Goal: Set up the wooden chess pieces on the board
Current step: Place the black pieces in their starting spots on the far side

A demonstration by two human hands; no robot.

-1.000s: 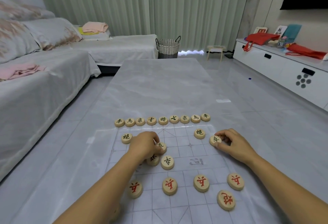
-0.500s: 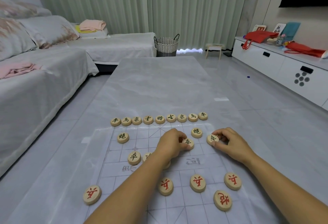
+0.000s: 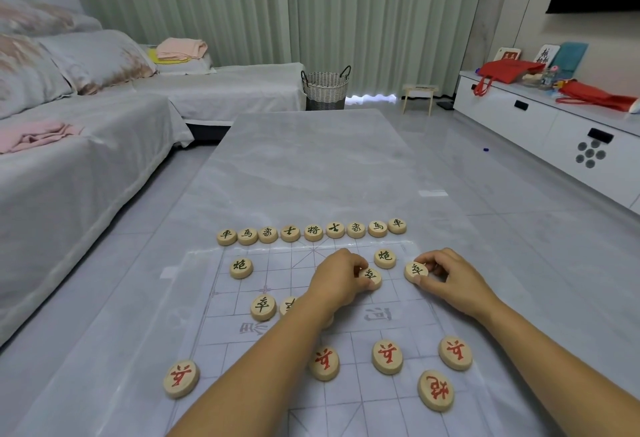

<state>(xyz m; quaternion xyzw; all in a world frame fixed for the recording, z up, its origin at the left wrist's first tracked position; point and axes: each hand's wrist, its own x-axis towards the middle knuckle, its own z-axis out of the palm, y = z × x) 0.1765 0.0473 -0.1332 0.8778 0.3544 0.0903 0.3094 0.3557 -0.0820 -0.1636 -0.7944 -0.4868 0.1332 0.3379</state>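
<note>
A clear plastic chess board (image 3: 242,318) with a printed grid lies on the marble table. Round wooden pieces with black characters line its far edge (image 3: 313,232), and two black cannons (image 3: 241,267) (image 3: 384,258) sit behind that row. My left hand (image 3: 341,280) pinches a black soldier piece (image 3: 371,277) on the board. At the right edge my right hand (image 3: 450,280) pinches another black soldier (image 3: 415,271). Two more black soldiers (image 3: 263,306) lie left of my left forearm. Red-lettered pieces (image 3: 387,356) lie nearer me, one (image 3: 180,378) off the board's left side.
The grey marble table (image 3: 311,173) stretches far ahead. A covered sofa (image 3: 69,159) runs along the left. A wicker basket (image 3: 325,90) and a small stool (image 3: 417,97) stand by the curtain. A white cabinet (image 3: 554,131) with red bags is on the right.
My left hand has moved right across the board, carrying a black soldier from the left-centre to beside the right cannon. My right hand stays on its soldier.
</note>
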